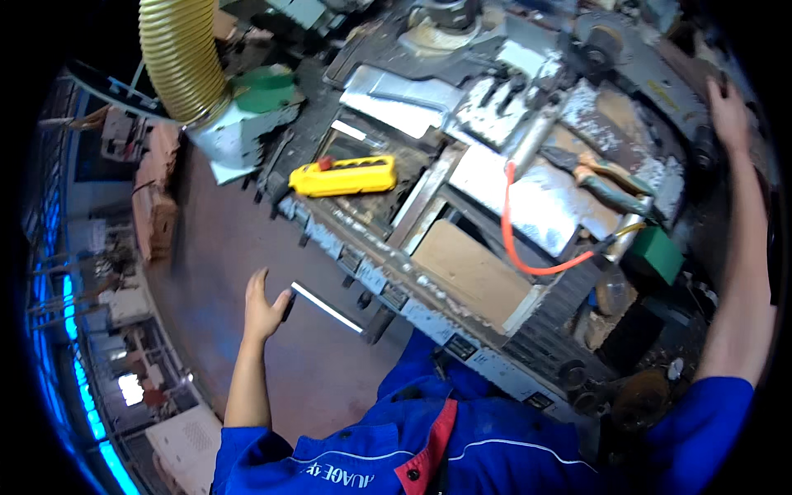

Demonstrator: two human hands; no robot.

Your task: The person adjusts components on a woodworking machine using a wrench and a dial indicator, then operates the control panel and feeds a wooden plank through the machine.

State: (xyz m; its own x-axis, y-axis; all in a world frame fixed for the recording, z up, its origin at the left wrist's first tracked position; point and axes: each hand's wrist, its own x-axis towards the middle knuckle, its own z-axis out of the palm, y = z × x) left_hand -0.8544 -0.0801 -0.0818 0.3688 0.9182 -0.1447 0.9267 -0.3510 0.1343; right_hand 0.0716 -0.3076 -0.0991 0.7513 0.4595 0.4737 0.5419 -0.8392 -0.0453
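Head view: left hand (262, 309) is spread open, nothing held, beside a metal strip (326, 307) off the machine's (462, 272) edge. Right hand (729, 111) is laid flat on the machine's far side; its grip cannot be told. Yellow pendant (342, 176) lies well apart.

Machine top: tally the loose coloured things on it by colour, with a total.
Yellow: 1, the yellow control box
Orange: 1, the orange cable
Green: 2, the green block and the green piece by the yellow ribbed hose
Total: 4
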